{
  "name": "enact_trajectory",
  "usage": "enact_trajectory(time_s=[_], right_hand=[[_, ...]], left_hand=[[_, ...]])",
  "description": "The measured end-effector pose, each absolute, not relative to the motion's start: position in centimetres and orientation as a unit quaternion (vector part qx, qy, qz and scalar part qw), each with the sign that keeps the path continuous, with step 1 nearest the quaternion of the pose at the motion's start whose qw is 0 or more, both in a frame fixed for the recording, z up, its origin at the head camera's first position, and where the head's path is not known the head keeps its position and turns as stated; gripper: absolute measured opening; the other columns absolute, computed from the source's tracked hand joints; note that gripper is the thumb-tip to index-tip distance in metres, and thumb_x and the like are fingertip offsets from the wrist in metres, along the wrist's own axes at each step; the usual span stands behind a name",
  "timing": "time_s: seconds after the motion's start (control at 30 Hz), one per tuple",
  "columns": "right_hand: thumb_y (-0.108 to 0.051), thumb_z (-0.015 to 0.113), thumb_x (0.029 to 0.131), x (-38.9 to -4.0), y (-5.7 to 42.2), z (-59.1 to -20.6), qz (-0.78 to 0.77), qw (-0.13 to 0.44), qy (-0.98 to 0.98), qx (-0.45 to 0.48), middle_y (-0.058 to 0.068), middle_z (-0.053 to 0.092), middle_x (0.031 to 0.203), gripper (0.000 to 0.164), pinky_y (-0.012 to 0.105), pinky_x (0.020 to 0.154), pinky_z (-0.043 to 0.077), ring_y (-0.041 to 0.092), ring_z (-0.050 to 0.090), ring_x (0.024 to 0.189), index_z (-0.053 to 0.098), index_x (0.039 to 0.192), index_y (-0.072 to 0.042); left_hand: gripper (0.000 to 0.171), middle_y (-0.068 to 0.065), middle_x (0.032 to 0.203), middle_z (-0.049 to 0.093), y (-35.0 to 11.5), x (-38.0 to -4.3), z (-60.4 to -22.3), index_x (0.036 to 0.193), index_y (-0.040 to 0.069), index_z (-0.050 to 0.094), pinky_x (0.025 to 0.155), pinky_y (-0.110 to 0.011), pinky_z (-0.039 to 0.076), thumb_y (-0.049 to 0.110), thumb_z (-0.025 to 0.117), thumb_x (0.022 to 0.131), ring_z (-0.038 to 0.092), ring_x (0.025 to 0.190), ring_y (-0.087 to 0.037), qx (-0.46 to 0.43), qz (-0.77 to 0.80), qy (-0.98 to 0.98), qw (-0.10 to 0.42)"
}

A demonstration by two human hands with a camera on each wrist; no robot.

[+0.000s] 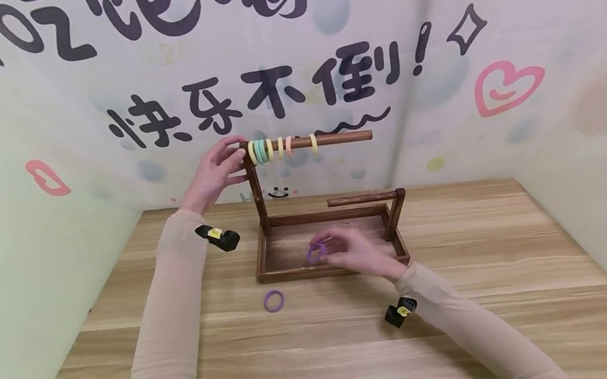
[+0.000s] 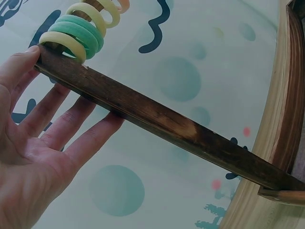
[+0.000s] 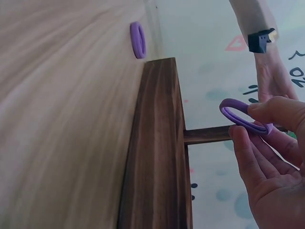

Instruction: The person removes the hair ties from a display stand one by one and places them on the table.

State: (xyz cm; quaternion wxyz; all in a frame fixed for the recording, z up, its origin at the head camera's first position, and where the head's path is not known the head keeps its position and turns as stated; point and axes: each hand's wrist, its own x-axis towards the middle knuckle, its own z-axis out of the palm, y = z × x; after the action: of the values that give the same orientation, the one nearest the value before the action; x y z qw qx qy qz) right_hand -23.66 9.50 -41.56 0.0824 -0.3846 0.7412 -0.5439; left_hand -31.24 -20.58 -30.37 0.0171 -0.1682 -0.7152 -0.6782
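The upper bar can be reached around its free right end; its left is blocked by a post; below, a shorter bar is met.

I have the tray on the table, the wall behind it. At its left end stands the left post, whose upper bar runs right, bearing a row of rings; at its right end, the right post, whose lower bar reaches left. The left hand is at the left post's top; the right hand, with the held ring, over the tray. I see the loose ring on the near side, towards the left.
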Motion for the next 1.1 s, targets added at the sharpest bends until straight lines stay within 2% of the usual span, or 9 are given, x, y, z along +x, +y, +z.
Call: enact_trajectory(time_s=[0.27, 0.57, 0.87, 1.1], right_hand=[[0.009, 0.068, 0.083, -23.0, 8.6, -42.2, -0.528, 0.094, 0.737, -0.411, 0.019, 0.065, 0.109, 0.036, 0.033, 0.087, 0.054, 0.032, 0.065, 0.098, 0.059, 0.117, 0.007], [0.013, 0.067, 0.081, -22.1, 7.4, -43.1, -0.513, 0.126, 0.743, -0.412, 0.018, 0.065, 0.108, 0.037, 0.028, 0.086, 0.054, 0.028, 0.065, 0.099, 0.057, 0.117, 0.011], [0.013, 0.068, 0.080, -21.5, 6.2, -44.2, -0.498, 0.150, 0.748, -0.413, 0.017, 0.065, 0.109, 0.037, 0.026, 0.085, 0.053, 0.028, 0.065, 0.099, 0.059, 0.116, 0.008], [0.012, 0.068, 0.082, -21.2, 5.2, -44.7, -0.489, 0.169, 0.742, -0.426, 0.019, 0.066, 0.106, 0.033, 0.024, 0.084, 0.054, 0.025, 0.066, 0.096, 0.059, 0.114, 0.009]], left_hand=[[0.026, -0.016, 0.124, 0.053, -20.6, -31.3, -30.3, 0.125, 0.019, 0.055, 0.089, -0.045, 0.052, 0.020, 0.056, 0.099, 0.063, 0.101, -0.026, -0.169, -0.679, -0.714, 0.017], [0.028, -0.016, 0.125, 0.053, -20.7, -31.4, -30.4, 0.127, 0.017, 0.053, 0.091, -0.048, 0.051, 0.021, 0.056, 0.100, 0.062, 0.103, -0.027, -0.170, -0.674, -0.719, 0.017], [0.033, -0.016, 0.125, 0.053, -20.7, -31.5, -30.5, 0.131, 0.011, 0.050, 0.091, -0.047, 0.051, 0.021, 0.055, 0.100, 0.062, 0.104, -0.027, -0.169, -0.672, -0.721, 0.017], [0.027, -0.016, 0.126, 0.053, -20.8, -31.4, -30.5, 0.127, 0.018, 0.054, 0.090, -0.046, 0.052, 0.021, 0.055, 0.100, 0.062, 0.104, -0.027, -0.172, -0.674, -0.719, 0.015]])
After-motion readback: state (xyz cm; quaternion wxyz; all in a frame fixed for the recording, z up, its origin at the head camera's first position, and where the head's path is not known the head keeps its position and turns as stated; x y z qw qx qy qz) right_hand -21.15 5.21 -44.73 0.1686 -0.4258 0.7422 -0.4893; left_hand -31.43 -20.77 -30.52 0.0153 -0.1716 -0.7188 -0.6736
